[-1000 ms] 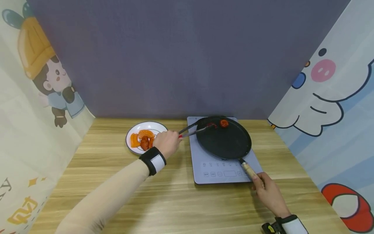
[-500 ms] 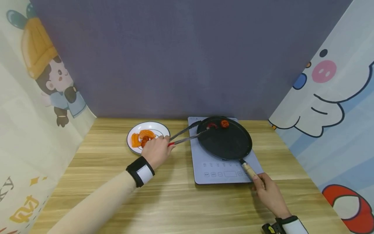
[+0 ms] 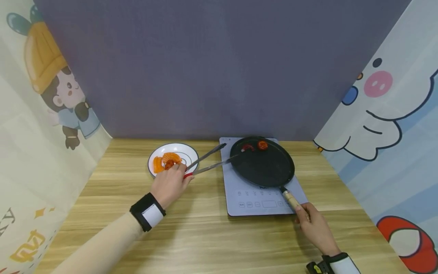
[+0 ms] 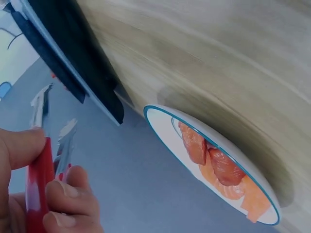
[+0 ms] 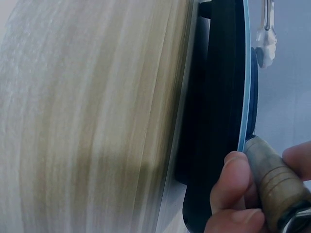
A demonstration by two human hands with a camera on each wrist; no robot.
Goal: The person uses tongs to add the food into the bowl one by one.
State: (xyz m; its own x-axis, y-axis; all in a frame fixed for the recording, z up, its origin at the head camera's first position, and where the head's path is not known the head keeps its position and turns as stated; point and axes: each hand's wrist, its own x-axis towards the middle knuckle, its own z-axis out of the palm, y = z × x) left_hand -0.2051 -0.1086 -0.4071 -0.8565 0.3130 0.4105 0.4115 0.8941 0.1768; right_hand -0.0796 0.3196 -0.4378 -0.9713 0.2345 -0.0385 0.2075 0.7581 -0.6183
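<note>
My left hand (image 3: 171, 184) grips red-handled metal tongs (image 3: 210, 167), whose arms stand apart. One tip reaches over the left edge of the black flat pan (image 3: 265, 167); the other is above the cooktop's far left corner. In the pan lie a curved dark-red food piece (image 3: 247, 147) and a round red piece (image 3: 262, 145). With curled fingers my right hand (image 3: 316, 226) holds the pan's wooden handle (image 5: 277, 179). A white blue-rimmed plate (image 3: 189, 153), partly hidden behind my left hand, bears orange slices (image 4: 255, 201) and reddish-brown pieces (image 4: 226, 167).
Under the pan sits a pale induction cooktop (image 3: 236, 201) with touch controls along its front. The wooden table (image 3: 191, 239) meets a dark grey panel (image 3: 219, 76) at the back. Printed cartoon curtains (image 3: 383, 125) flank both sides.
My left hand has drawn back to the left and toward me with the tongs, and their arms have spread wider. My right hand and the pan stay in place.
</note>
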